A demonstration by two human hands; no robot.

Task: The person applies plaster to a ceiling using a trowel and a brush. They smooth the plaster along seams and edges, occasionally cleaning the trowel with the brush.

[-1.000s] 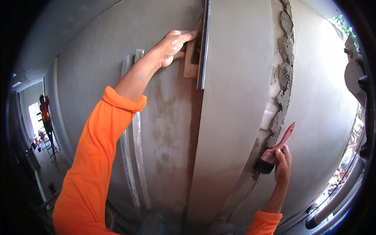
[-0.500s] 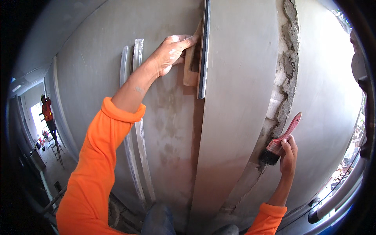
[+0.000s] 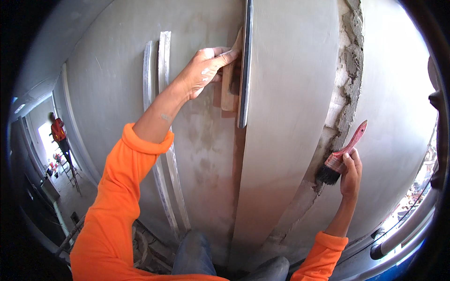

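Observation:
My left hand grips the wooden handle of a long float, its fingers curled partly out of sight. Edge-on, the float's dark and light blade stands upright against the grey wall, along a vertical corner. Lower on the right, my right hand holds a paintbrush with a worn red handle pointing up and right. Its black bristles point down-left, at the lower part of a rough mortar strip running down the wall. Whether the bristles touch it I cannot tell.
Two whitish metal strips lean on the wall left of the float. My knees show below. Far left, a person in red stands on a ladder. Thick grey pipes cross the lower right.
The brush and my right hand have shifted slightly up and right in the picture. The view has moved a little too; my left hand keeps its hold on the float.

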